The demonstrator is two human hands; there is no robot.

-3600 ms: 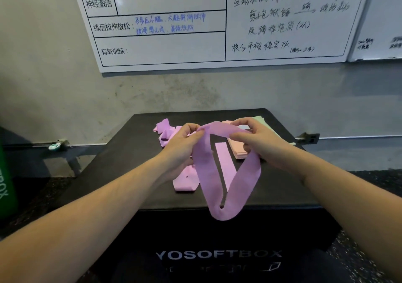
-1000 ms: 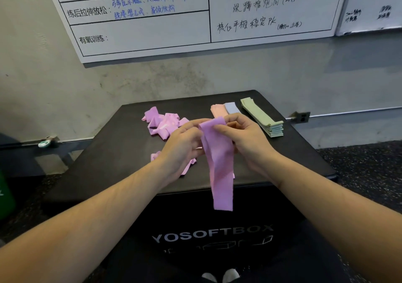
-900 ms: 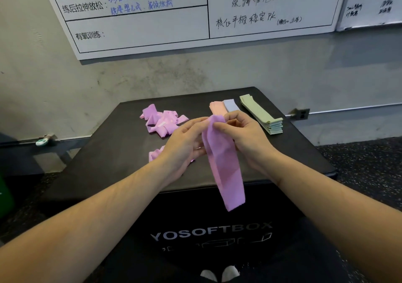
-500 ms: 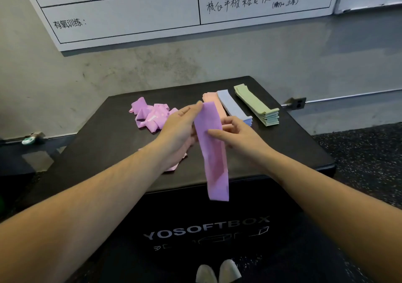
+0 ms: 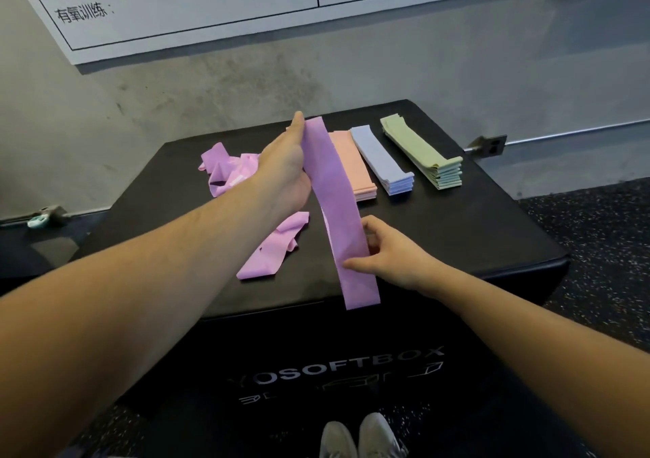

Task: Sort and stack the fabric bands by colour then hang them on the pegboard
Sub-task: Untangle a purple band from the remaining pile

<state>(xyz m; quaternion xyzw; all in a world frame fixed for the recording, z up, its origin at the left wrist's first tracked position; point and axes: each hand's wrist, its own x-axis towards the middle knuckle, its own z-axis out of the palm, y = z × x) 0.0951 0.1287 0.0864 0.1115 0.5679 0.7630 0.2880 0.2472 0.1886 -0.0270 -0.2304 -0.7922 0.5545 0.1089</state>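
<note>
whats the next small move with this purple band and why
Probably lay the purple band flat on the black box, left of the pink stack. The left hand and right hand hold it straightened, and no neat purple stack exists yet.

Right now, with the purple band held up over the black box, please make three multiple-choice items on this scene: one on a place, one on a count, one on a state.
1. Which neat stack lies farthest right on the black box?
A. peach
B. blue
C. green

2. How many neat stacks of folded bands are on the box?
A. two
B. three
C. five

3. How is the held purple band kept?
A. the left hand holds its top and the right hand pinches it lower down
B. it lies flat on the box, untouched
C. the right hand alone holds it

Answers:
1 C, the green stack lies right of the blue stack and the peach stack.
2 B, peach, blue and green; the loose purple bands are not stacked.
3 A, both hands are on the band.
</note>
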